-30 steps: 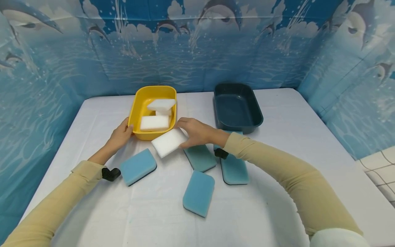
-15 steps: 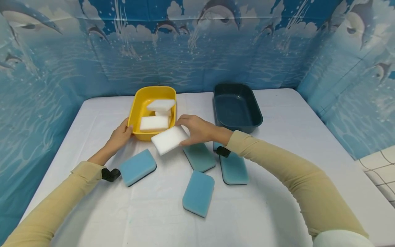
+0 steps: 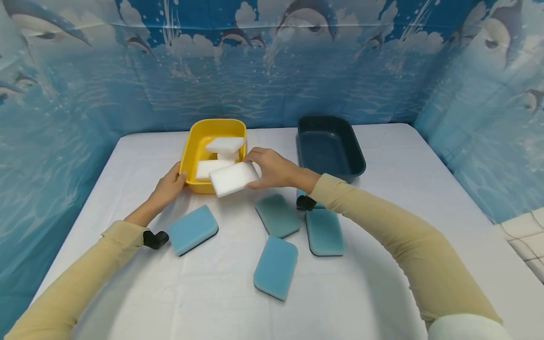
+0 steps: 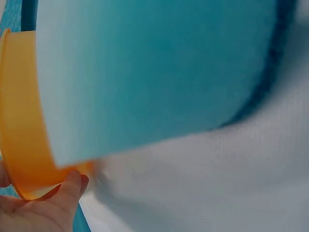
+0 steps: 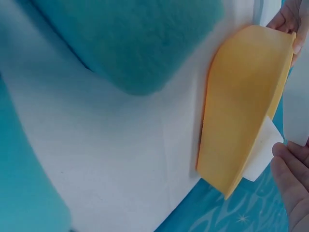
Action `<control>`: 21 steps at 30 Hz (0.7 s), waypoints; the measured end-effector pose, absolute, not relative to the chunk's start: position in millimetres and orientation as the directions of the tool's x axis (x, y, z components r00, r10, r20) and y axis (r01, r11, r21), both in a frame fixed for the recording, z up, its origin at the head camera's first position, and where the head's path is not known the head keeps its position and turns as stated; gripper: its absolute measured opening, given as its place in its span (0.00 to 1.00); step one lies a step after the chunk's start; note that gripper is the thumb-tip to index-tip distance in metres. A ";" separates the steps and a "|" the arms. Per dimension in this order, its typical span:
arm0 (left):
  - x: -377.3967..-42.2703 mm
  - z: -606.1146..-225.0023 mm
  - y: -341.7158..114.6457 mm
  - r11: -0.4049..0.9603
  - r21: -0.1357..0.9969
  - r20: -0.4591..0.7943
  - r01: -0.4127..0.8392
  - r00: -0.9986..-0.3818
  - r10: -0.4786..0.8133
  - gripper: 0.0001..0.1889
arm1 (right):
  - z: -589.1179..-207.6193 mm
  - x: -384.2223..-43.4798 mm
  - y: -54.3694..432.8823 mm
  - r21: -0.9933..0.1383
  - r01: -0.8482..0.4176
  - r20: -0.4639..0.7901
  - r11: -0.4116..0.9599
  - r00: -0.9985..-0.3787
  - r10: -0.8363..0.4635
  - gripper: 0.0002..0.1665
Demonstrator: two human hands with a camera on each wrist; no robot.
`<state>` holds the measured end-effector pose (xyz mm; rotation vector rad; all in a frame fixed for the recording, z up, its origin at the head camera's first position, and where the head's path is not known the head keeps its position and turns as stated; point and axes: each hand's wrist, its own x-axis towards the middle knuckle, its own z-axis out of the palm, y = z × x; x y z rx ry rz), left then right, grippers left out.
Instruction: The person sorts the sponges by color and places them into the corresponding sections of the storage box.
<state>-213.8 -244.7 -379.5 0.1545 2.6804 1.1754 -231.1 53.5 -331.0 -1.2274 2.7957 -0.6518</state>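
My right hand (image 3: 275,169) pinches a white sponge (image 3: 233,179) by its right end, between thumb and fingers. The sponge overlaps the front right corner of a yellow plastic bin (image 3: 192,147) in the head view. Several white sponges (image 3: 225,143) lie inside that bin, one leaning up toward its right wall. At the bin's front left corner my left hand (image 3: 168,188) grips the wall; in the left wrist view its fingertips (image 4: 72,180) touch the yellow plastic. The right wrist view has the held sponge (image 5: 296,104) beside the bin's rim, at the right edge.
A dark blue bin (image 3: 329,146) stands at the back right. Several blue sponges with dark undersides lie on the white cloth, among them one by my left wrist (image 3: 193,230) and one at front centre (image 3: 276,267). A dolphin-print curtain (image 3: 272,85) encloses the table's back and sides.
My right hand has lifted the white sponge up and away from me, from in front of the yellow bin to over its front edge. My left hand stays on the bin.
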 end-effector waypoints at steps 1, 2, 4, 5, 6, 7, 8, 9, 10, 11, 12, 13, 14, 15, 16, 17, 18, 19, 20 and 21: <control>-213.9 -379.3 -244.8 0.673 0.739 -0.148 0.015 -0.972 0.184 0.26 | -329.8 -233.4 52.8 -0.384 -0.695 0.146 0.608 -0.696 -0.703 0.35; -213.8 -379.0 -244.7 0.672 0.740 -0.147 0.016 -0.971 0.186 0.26 | -328.8 -235.9 51.7 -0.384 -0.691 0.145 0.613 -0.700 -0.699 0.35; -213.5 -378.2 -244.8 0.674 0.739 -0.148 0.017 -0.971 0.187 0.26 | -327.0 -240.8 49.0 -0.380 -0.687 0.144 0.620 -0.706 -0.694 0.35; -213.2 -377.7 -245.0 0.674 0.738 -0.150 0.014 -0.971 0.184 0.26 | -326.5 -243.2 47.4 -0.381 -0.685 0.144 0.621 -0.708 -0.691 0.35; -213.0 -377.1 -245.2 0.675 0.738 -0.153 0.010 -0.972 0.181 0.26 | -325.9 -245.4 45.5 -0.385 -0.683 0.144 0.621 -0.709 -0.691 0.35; -212.9 -376.8 -245.1 0.676 0.737 -0.155 0.007 -0.972 0.178 0.26 | -325.5 -247.1 44.0 -0.387 -0.682 0.146 0.620 -0.710 -0.689 0.35; -212.9 -376.4 -244.7 0.676 0.737 -0.156 0.004 -0.972 0.175 0.26 | -325.3 -248.8 42.5 -0.389 -0.681 0.150 0.621 -0.711 -0.687 0.35; -213.0 -376.1 -244.5 0.675 0.738 -0.159 0.000 -0.972 0.174 0.26 | -325.2 -250.4 41.1 -0.391 -0.679 0.153 0.621 -0.713 -0.684 0.35; -213.2 -375.9 -244.3 0.674 0.739 -0.162 -0.004 -0.972 0.172 0.27 | -325.4 -251.8 39.8 -0.394 -0.676 0.154 0.623 -0.717 -0.680 0.35; -213.3 -375.8 -243.9 0.673 0.739 -0.165 -0.008 -0.972 0.170 0.27 | -325.8 -253.3 38.6 -0.397 -0.670 0.152 0.628 -0.722 -0.675 0.35; -213.5 -375.7 -243.7 0.676 0.737 -0.169 -0.012 -0.971 0.166 0.27 | -326.5 -254.8 37.4 -0.396 -0.666 0.150 0.632 -0.726 -0.671 0.35; -213.6 -375.8 -243.4 0.678 0.735 -0.172 -0.016 -0.972 0.163 0.27 | -327.2 -256.3 36.3 -0.394 -0.660 0.147 0.639 -0.732 -0.665 0.35; -213.6 -375.9 -243.2 0.681 0.732 -0.174 -0.019 -0.972 0.160 0.27 | -328.0 -257.8 35.0 -0.395 -0.654 0.141 0.645 -0.737 -0.661 0.36; -213.8 -376.1 -243.2 0.685 0.728 -0.177 -0.022 -0.972 0.157 0.27 | -329.0 -259.3 33.8 -0.393 -0.647 0.134 0.653 -0.743 -0.656 0.36; -213.9 -376.3 -243.2 0.687 0.727 -0.179 -0.025 -0.972 0.154 0.27 | -329.9 -260.7 32.6 -0.393 -0.640 0.128 0.661 -0.749 -0.650 0.36; -213.9 -376.5 -243.3 0.689 0.724 -0.181 -0.027 -0.972 0.151 0.26 | -330.7 -262.2 31.2 -0.393 -0.633 0.121 0.667 -0.755 -0.645 0.36; -214.0 -376.7 -243.4 0.689 0.724 -0.180 -0.028 -0.972 0.150 0.26 | -331.4 -263.8 29.8 -0.393 -0.627 0.114 0.673 -0.759 -0.640 0.36; -214.2 -376.9 -243.6 0.688 0.725 -0.178 -0.027 -0.973 0.150 0.26 | -331.9 -265.5 28.4 -0.392 -0.621 0.109 0.679 -0.764 -0.636 0.37; -214.4 -377.0 -243.7 0.688 0.725 -0.176 -0.025 -0.973 0.150 0.26 | -332.7 -267.3 27.1 -0.390 -0.617 0.104 0.684 -0.767 -0.633 0.37; -214.6 -377.1 -243.8 0.688 0.725 -0.174 -0.024 -0.973 0.150 0.26 | -333.3 -269.3 25.9 -0.388 -0.612 0.100 0.689 -0.771 -0.629 0.37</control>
